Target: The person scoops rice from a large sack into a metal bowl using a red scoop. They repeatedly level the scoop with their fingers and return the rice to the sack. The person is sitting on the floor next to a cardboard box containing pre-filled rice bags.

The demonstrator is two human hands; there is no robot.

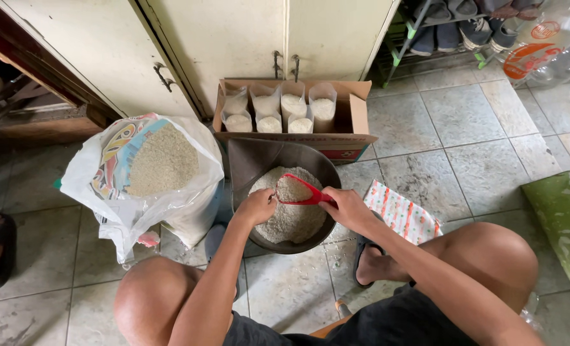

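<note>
Seven clear plastic bags of rice (281, 110) already stand filled in the open cardboard box (359, 113), and your right hand (344, 205) fingers grip the heaped red plastic scoop (298, 190) while your left hand (257, 206), fingers curled, levels it over the still well-stocked dark round basin (326, 172).

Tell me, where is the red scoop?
In the head view, the red scoop is in the middle, full of rice over the dark basin, held by the right hand, left hand beside it.

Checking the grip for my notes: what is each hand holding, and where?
Right hand grips the red scoop by its handle; left hand touches its rim, holding nothing.
</note>
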